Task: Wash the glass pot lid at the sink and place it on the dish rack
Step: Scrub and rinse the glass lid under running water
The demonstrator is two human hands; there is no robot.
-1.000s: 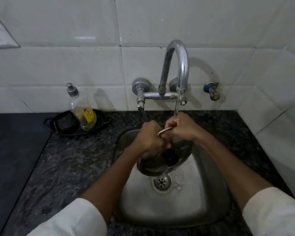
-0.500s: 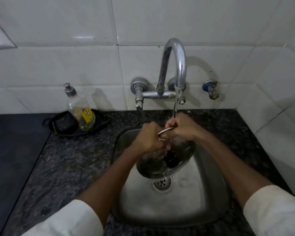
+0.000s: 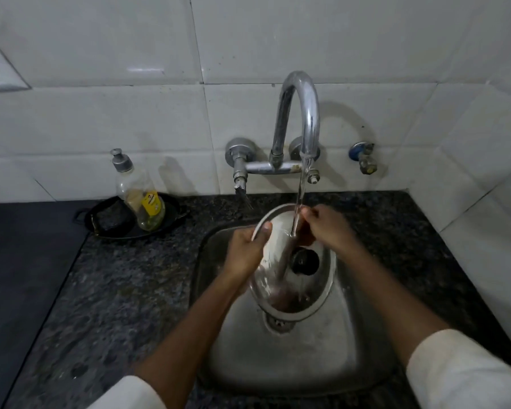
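Note:
The round glass pot lid [image 3: 316,293], with a metal rim and a black knob [image 3: 304,261] at its middle, is tilted over the steel sink [image 3: 292,358] under the running tap [image 3: 300,113]. My left hand [image 3: 248,250] grips the lid's left rim, thumb over the edge. My right hand [image 3: 328,228] holds the far upper rim, fingers by the water stream. Water runs down the glass. No dish rack is in view.
A dish soap bottle [image 3: 137,193] stands in a black dish [image 3: 130,218] on the dark granite counter [image 3: 115,290] left of the sink. A second small tap [image 3: 365,157] sits on the tiled wall at right. The wall corner closes in at right.
The lid has been tipped up and turned toward me, so its face and knob now show fully. My hands have moved apart along the rim.

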